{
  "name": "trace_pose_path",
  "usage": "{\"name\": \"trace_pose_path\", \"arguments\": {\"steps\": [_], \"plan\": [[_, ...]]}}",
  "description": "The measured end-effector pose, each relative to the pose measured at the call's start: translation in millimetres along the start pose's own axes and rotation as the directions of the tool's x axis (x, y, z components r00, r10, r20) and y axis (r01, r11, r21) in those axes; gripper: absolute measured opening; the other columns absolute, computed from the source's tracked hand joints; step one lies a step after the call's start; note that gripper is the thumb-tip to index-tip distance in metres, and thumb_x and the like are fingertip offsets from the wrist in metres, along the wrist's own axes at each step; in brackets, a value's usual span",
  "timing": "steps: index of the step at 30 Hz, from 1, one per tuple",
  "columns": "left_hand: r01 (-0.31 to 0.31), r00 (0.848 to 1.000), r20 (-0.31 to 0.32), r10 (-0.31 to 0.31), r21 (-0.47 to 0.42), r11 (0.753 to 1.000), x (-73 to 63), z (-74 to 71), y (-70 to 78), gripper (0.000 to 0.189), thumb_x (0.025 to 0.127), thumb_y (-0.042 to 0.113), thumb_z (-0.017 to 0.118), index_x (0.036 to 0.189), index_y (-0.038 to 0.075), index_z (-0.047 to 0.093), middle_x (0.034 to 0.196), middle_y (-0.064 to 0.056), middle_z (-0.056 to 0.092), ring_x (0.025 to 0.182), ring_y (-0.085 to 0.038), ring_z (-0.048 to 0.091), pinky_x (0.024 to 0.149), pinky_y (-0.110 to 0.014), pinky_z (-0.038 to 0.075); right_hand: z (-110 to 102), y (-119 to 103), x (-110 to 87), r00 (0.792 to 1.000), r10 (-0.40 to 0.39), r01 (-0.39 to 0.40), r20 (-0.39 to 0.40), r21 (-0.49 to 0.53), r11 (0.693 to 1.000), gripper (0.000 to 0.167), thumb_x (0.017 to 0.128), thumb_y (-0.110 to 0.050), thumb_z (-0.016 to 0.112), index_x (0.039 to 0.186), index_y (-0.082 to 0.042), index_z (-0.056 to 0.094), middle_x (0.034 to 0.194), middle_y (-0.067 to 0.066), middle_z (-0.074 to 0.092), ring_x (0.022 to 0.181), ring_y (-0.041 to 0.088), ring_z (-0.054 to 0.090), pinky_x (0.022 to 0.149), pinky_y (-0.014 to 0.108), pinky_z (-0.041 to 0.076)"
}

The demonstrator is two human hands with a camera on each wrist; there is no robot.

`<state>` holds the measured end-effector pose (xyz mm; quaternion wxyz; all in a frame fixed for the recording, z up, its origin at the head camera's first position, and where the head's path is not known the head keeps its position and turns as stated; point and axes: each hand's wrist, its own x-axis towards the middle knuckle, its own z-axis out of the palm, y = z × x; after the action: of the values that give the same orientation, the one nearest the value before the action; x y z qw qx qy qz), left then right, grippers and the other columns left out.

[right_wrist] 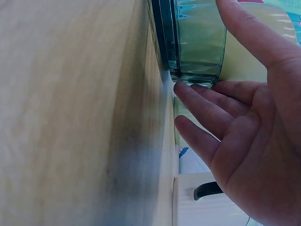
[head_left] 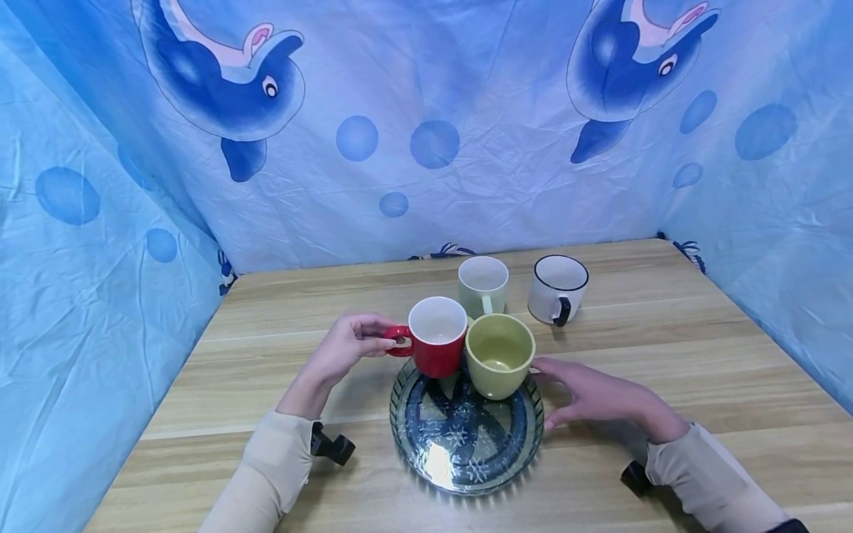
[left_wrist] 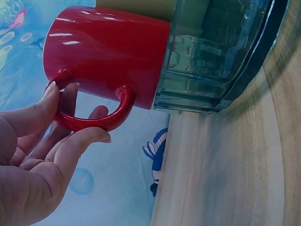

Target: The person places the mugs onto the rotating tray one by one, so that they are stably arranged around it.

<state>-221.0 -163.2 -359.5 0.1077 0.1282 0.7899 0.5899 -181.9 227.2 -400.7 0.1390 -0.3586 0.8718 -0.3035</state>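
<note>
My left hand [head_left: 346,352] pinches the handle of a red mug [head_left: 436,358] with a white inside, as the left wrist view shows close up. The mug is upright at the back left of a round, clear glass dish [head_left: 460,455] with a ribbed side. Beside it on the dish stands a yellow-green mug [head_left: 498,374]. At the dish's right side is my right hand [head_left: 589,392], its fingers spread and gently bent near the glass side [right_wrist: 200,42] and holding nothing. Whether those fingertips touch the glass, I cannot tell.
Behind the dish stands a pale green mug [head_left: 483,289]. A white mug with a black rim and black handle [head_left: 558,289] is to its right. The wooden table [head_left: 266,326] reaches back to a blue dolphin-print curtain [head_left: 320,200], which also hangs at both sides.
</note>
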Motion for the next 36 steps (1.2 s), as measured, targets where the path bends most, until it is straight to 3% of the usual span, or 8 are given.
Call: {"name": "trace_pose_path", "arguments": {"steps": [6,14,28,36], "plan": [[-0.008,1.000,0.011,0.008,-0.003,1.000,0.1,-0.3,-2.1,0.032,0.087,-0.002,0.066,0.117,-0.010,0.062,0.105,-0.020,0.072,0.085,-0.011,0.071,0.084,-0.041,0.059,1,1,-0.3,1.000,0.013,-0.013,-0.006,0.007,1.000,0.098,0.072,-0.051,0.077,0.150,-0.010,0.033,0.151,0.011,0.043,0.137,0.033,0.043,0.112,0.053,0.033],[-0.039,0.998,0.055,0.041,-0.033,0.999,0.7,-3.6,-6.8,0.032,0.087,-0.007,0.063,0.117,-0.017,0.058,0.106,-0.023,0.070,0.085,-0.007,0.070,0.080,-0.031,0.060,1,2,-0.3,1.000,0.010,-0.010,-0.010,0.005,1.000,0.098,0.072,-0.049,0.078,0.150,-0.010,0.032,0.151,0.011,0.043,0.136,0.032,0.045,0.111,0.053,0.035],[-0.003,0.996,0.092,0.009,-0.070,0.998,-1.9,-8.0,-7.3,0.035,0.083,-0.010,0.064,0.116,-0.020,0.055,0.090,0.005,0.072,0.081,-0.006,0.069,0.078,-0.028,0.060,1,2,0.1,1.000,0.020,-0.020,0.004,0.036,0.999,0.099,0.072,-0.047,0.079,0.151,-0.010,0.031,0.153,0.011,0.040,0.134,0.030,0.048,0.111,0.051,0.036],[0.014,0.992,0.129,0.001,-0.115,0.993,-1.7,-9.5,-8.8,0.037,0.083,-0.011,0.063,0.117,-0.022,0.053,0.087,0.008,0.072,0.081,-0.008,0.071,0.080,-0.033,0.060,1,2,0.0,1.000,-0.002,0.002,0.011,0.035,0.999,0.098,0.074,-0.048,0.076,0.151,-0.009,0.029,0.152,0.014,0.040,0.133,0.034,0.048,0.110,0.054,0.035]]}}
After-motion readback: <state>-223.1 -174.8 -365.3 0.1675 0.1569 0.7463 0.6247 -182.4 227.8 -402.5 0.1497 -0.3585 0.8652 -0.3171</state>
